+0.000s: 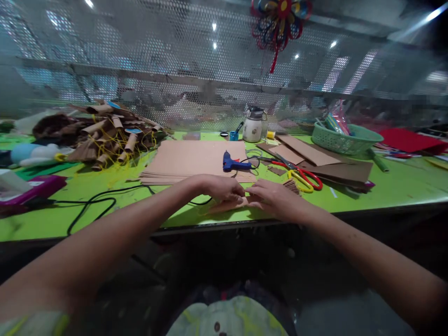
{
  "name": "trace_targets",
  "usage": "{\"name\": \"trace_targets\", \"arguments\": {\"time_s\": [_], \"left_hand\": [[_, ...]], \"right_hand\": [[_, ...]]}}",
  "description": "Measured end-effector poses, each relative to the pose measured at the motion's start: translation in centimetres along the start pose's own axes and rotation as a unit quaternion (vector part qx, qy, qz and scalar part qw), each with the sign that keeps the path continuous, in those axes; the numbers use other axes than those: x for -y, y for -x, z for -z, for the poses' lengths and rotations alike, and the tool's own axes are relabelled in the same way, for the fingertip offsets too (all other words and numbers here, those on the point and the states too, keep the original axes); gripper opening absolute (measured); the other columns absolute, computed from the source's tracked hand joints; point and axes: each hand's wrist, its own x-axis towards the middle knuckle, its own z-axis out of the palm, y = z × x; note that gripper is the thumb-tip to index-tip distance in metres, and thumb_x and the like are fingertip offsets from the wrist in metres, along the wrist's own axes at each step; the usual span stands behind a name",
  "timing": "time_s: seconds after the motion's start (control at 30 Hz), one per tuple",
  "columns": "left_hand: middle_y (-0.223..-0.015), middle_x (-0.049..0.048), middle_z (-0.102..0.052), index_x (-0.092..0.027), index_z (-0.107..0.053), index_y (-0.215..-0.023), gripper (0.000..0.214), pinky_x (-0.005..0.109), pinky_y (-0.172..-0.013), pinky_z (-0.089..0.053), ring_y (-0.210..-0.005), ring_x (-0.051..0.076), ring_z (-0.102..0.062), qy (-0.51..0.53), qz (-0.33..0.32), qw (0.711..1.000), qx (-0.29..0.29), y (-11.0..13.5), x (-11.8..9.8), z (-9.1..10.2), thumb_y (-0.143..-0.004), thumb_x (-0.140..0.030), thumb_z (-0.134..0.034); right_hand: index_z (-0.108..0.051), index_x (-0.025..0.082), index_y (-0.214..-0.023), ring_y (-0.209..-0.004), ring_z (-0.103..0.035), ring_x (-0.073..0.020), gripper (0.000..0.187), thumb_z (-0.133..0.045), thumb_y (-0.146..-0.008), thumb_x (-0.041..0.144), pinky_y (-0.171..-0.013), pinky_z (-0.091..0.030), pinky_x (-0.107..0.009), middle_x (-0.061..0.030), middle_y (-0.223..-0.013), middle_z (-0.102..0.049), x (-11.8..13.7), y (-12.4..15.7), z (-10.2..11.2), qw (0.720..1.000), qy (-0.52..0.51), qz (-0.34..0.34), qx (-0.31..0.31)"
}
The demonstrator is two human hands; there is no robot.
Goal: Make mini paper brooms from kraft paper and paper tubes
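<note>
Close to the front edge of the table, both hands meet over a small piece of brown paper [228, 205]. My left hand [224, 189] is closed, its bent fingers gripping the paper from above. From the other side, my right hand [275, 199] pinches the paper's right end, fingers and thumb near the left fingertips. Part of the paper is hidden under the hands. Just beyond them a blue glue gun [236, 162] lies on a stack of brown paper sheets [189, 156]. A pleated brown paper piece [291, 186] shows beside the right hand.
Red-handled scissors [311, 177] and yellow-handled scissors [301, 179] lie to the right, by brown cardboard [336, 170]. Behind are a white jug [252, 128] and a green basket [346, 140]. Rolled paper pieces with yellow string [105, 133] are heaped left; a black cable [94, 198] crosses the table.
</note>
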Motion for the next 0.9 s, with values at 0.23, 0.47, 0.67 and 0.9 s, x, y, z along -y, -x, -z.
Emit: {"name": "trace_targets", "arguments": {"time_s": [0.23, 0.47, 0.67, 0.9], "left_hand": [[-0.059, 0.0007, -0.058, -0.016, -0.069, -0.073, 0.017, 0.024, -0.053, -0.026, -0.053, 0.013, -0.043, -0.048, 0.056, 0.994, -0.075, 0.0, -0.3, -1.8, -0.077, -0.031, -0.061], [-0.073, 0.0062, -0.067, -0.017, -0.074, -0.085, 0.021, 0.024, -0.055, -0.032, -0.058, 0.013, -0.053, -0.098, 0.014, 0.983, -0.157, 2.5, 0.4, -2.9, -0.082, -0.031, -0.058], [-0.076, 0.0063, -0.066, -0.018, -0.075, -0.086, 0.017, 0.023, -0.057, -0.035, -0.064, 0.014, -0.056, -0.100, 0.039, 0.979, -0.175, 5.1, 1.2, -2.9, -0.081, -0.027, -0.061], [-0.081, 0.0052, -0.062, -0.016, -0.069, -0.086, 0.014, 0.023, -0.060, -0.035, -0.068, 0.014, -0.055, -0.129, 0.027, 0.967, -0.216, 5.8, 0.5, -4.3, -0.085, -0.023, -0.057]], "right_hand": [[-0.072, 0.015, -0.094, -0.078, -0.060, -0.0187, 0.024, -0.053, -0.093, 0.030, -0.068, -0.046, -0.029, -0.0097, -0.084, -0.064, -2.1, 0.6, -2.5, 0.994, -0.108, -0.008, -0.035], [-0.074, 0.012, -0.095, -0.076, -0.059, -0.0172, 0.024, -0.056, -0.092, 0.028, -0.067, -0.046, -0.028, -0.0096, -0.083, -0.064, -2.8, 0.4, -3.3, 0.991, -0.127, -0.006, -0.045], [-0.074, 0.013, -0.093, -0.076, -0.057, -0.0176, 0.020, -0.058, -0.090, 0.025, -0.066, -0.046, -0.029, -0.0088, -0.081, -0.062, -2.9, 0.5, -3.4, 0.990, -0.132, -0.002, -0.056], [-0.073, 0.014, -0.092, -0.082, -0.053, -0.0196, 0.016, -0.059, -0.090, 0.023, -0.069, -0.045, -0.032, -0.0092, -0.084, -0.061, -2.2, 1.1, -3.9, 0.986, -0.117, 0.012, -0.114]]}}
